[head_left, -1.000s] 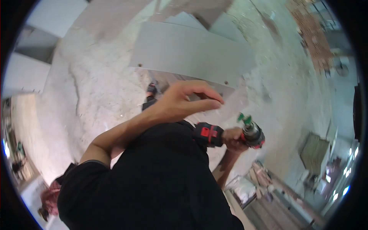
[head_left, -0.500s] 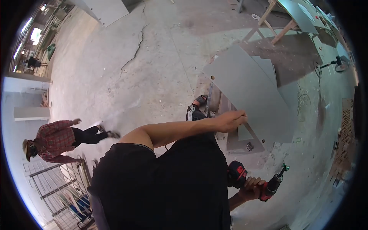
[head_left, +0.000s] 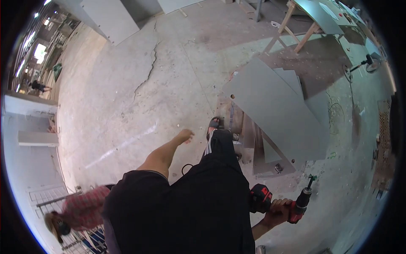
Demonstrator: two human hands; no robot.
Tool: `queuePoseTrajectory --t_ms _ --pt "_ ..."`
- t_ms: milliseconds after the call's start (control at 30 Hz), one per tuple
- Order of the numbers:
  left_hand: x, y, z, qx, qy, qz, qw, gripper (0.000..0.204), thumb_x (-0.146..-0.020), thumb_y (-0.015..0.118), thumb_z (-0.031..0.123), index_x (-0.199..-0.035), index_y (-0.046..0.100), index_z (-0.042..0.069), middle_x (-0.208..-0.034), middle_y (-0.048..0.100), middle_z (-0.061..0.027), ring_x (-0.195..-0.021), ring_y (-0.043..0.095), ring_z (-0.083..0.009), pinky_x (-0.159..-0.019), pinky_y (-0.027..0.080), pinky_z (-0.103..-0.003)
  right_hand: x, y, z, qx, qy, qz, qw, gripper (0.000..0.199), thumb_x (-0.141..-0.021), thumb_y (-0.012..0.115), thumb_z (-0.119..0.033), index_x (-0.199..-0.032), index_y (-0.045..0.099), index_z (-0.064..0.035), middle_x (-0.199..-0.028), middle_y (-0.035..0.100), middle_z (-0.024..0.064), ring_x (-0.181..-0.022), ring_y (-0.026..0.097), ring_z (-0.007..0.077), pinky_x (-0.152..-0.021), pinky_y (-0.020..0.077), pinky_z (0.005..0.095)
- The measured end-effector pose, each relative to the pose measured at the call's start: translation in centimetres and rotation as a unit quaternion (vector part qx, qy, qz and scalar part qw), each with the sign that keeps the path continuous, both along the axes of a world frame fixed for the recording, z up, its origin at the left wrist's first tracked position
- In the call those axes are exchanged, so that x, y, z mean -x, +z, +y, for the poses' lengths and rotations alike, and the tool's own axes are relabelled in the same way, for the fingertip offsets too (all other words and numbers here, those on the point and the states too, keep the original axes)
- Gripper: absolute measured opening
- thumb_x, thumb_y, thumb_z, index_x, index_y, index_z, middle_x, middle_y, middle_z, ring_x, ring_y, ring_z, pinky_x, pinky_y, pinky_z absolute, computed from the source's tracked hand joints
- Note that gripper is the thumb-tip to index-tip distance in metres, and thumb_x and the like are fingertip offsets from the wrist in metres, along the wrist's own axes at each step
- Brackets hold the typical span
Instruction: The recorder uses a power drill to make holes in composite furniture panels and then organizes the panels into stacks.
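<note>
My right hand (head_left: 279,210) is wrapped round the grip of a red and black cordless drill (head_left: 299,207), held low at my right side. A bit with a green head (head_left: 312,178) points away from me in its chuck. My left hand (head_left: 185,136) hangs over the floor left of my knee. It holds nothing, and its fingers are loosely bent. To the right of my legs a large grey panel (head_left: 279,110) lies slantwise on other grey boards (head_left: 289,78). Round holes (head_left: 232,97) show near two of the panel's corners, apart from both hands.
A person in a red checked shirt (head_left: 86,207) is close at my left, beside a metal rack (head_left: 78,243). At the far right a wooden trestle (head_left: 304,38) bears a grey board. A fan (head_left: 372,63) stands at the right, and a crack (head_left: 152,67) runs through the concrete floor.
My left hand has let go of the panel's edge and swung left over the floor. The drill stays in my right hand. The person in the checked shirt has come nearer to me.
</note>
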State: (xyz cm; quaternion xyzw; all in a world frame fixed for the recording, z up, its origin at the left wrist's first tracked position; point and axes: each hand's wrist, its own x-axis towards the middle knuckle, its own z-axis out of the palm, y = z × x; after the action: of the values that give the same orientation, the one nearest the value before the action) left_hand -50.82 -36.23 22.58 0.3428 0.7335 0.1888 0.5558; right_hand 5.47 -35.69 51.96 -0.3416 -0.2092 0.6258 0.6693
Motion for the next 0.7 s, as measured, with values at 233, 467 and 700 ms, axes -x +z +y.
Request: queuePoseTrajectory --t_ms 233,467,700 --pt "1.2 -0.6 -0.5 0.184 0.186 -0.002 0.965 0.026 -0.093 0.069 0.023 -0.11 0.071 0.003 -0.095 0.074 -0.0099 -0.067 0.069 -0.0203 -0.057 0.055 -0.037 1.3 0.1 0.1 0.018 -0.067 0.003 0.998 0.025 -0.081 0.059 -0.003 -0.106 0.057 0.0004 -0.067 0.044 0.0049 -0.047 0.037 0.0148 -0.048 0.0375 0.0295" --pt "-1.9 2.4 9.7 -0.084 0.136 -0.057 0.985 0.026 -0.096 0.059 0.02 -0.1 0.074 0.0 -0.087 0.074 -0.0131 -0.064 0.07 -0.0188 -0.056 0.056 -0.033 2.8 1.4 0.4 0.055 -0.064 0.024 0.996 0.027 -0.081 0.058 -0.004 -0.108 0.056 -0.0005 -0.069 0.045 0.0041 -0.049 0.039 0.0151 -0.051 0.0386 0.031" --pt "-2.9 8.6 14.3 -0.114 0.124 -0.06 0.984 0.029 -0.095 0.065 0.027 -0.102 0.073 -0.001 -0.083 0.072 -0.0108 -0.063 0.069 -0.0172 -0.057 0.055 -0.034 3.4 2.8 0.2 0.09 -0.033 0.062 0.994 0.023 -0.084 0.056 -0.003 -0.108 0.056 -0.0019 -0.067 0.042 0.0022 -0.052 0.038 0.0142 -0.054 0.0387 0.0295"
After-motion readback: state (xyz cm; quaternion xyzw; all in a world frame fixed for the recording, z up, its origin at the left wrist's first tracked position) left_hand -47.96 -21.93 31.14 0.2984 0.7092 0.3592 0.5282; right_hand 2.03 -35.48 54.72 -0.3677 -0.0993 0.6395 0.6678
